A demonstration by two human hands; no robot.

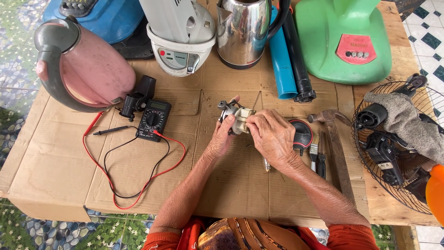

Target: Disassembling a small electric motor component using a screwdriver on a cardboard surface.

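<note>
Bright, even daylight across the cardboard-covered table (55, 166), shadows soft and short beneath the hands, strong glare on the steel kettle (241, 32) at upper centre, wide-angle bending at the frame edges, centre sharp, floor tiles at right washed pale.

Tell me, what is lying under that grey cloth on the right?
The grey cloth is draped over black fan parts resting on a round wire fan guard. One black cylinder pokes out at its left end; whatever lies directly beneath is covered.
</note>
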